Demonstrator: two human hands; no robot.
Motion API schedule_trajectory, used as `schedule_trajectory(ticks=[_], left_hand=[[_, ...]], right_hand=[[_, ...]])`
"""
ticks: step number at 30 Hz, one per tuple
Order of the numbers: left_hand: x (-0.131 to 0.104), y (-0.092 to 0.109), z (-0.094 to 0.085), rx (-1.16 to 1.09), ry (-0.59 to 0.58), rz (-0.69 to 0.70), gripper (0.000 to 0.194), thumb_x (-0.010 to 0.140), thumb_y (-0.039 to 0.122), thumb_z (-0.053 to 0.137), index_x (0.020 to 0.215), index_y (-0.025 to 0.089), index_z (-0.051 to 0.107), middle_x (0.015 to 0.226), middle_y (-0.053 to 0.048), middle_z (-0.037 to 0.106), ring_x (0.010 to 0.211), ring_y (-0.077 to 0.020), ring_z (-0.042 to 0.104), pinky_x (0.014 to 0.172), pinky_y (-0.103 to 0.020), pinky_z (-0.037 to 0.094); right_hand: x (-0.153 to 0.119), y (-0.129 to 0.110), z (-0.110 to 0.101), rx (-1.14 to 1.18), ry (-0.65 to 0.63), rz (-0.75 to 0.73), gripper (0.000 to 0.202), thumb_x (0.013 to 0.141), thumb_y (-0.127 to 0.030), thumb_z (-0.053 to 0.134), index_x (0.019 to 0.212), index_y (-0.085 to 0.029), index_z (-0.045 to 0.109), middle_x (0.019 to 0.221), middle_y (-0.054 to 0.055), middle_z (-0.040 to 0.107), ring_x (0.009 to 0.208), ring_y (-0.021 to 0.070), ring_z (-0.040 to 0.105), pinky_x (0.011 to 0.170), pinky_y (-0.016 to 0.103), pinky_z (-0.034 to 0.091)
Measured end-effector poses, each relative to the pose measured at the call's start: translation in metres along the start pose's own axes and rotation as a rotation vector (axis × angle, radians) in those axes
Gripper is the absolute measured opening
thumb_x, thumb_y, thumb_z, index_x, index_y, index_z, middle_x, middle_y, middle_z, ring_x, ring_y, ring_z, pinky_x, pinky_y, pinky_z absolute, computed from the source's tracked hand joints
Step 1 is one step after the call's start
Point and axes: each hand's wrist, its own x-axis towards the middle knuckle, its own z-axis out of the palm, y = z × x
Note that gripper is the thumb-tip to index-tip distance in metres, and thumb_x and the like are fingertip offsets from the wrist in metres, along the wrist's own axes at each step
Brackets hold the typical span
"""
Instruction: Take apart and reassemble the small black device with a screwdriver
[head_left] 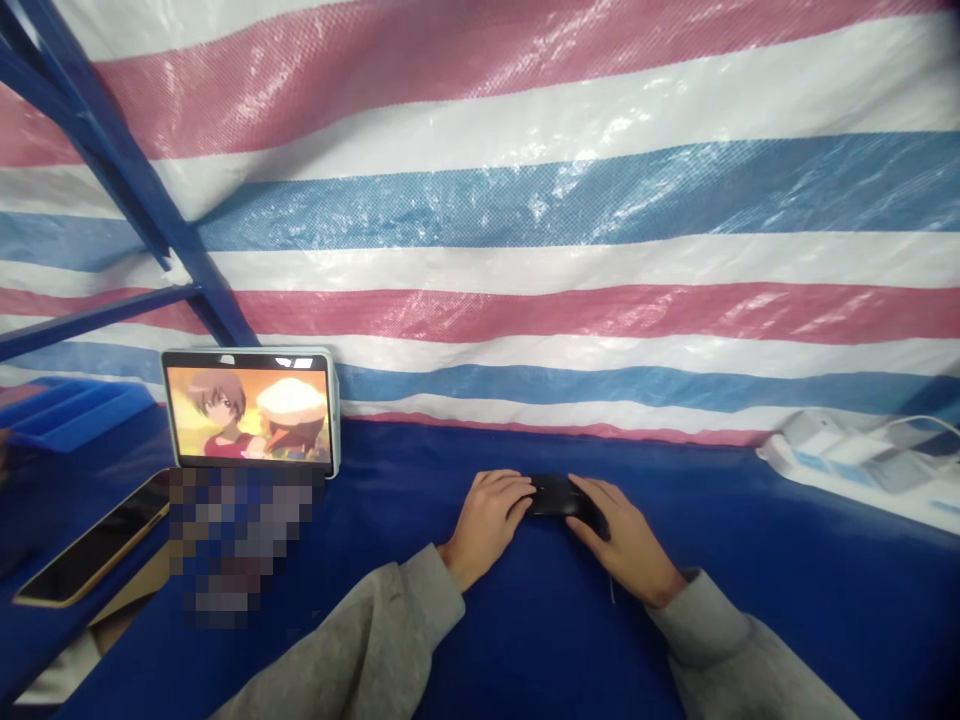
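Note:
A black computer mouse (553,496) lies crosswise on the blue table surface, between my two hands. My left hand (491,520) is closed about its left end, fingertips on the top edge and thumb at the near side. At the other end my right hand (622,530) grips it between fingers and thumb. Its underside and both ends are partly covered by my fingers. A short thin pale strand (612,590) shows just below my right hand.
A tablet (251,412) playing a cartoon leans upright at the back left. Near it are a phone (94,540), a pixelated patch and a blue divided tray (75,410). A white power strip (862,470) with chargers sits at right. Striped plastic sheeting (525,310) hangs behind.

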Motion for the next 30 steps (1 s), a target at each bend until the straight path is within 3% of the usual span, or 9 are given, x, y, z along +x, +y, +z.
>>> schedule_trajectory(ticks=[10,30], left_hand=[[0.0021,0.0005,-0.0026,-0.007,-0.002,-0.027,0.014,0.096,0.021,0.062,0.096,0.022,0.075,0.109,-0.004,0.075,0.112,-0.0239,0.065,0.095,-0.043,0.049],[0.0007,0.0028,-0.0023,-0.027,-0.012,-0.034,0.015,0.097,0.023,0.057,0.1,0.022,0.071,0.112,-0.005,0.073,0.113,-0.0235,0.065,0.097,-0.042,0.049]], right_hand=[[0.0003,-0.0001,-0.0003,-0.022,0.005,-0.013,0.049,0.091,-0.046,0.053,0.133,-0.022,0.056,0.128,0.013,0.063,0.122,0.0288,0.058,0.106,0.051,0.048],[-0.0002,0.0,0.001,-0.014,0.017,-0.015,0.048,0.091,-0.047,0.052,0.132,-0.023,0.056,0.127,0.012,0.064,0.121,0.0283,0.058,0.107,0.05,0.048]])
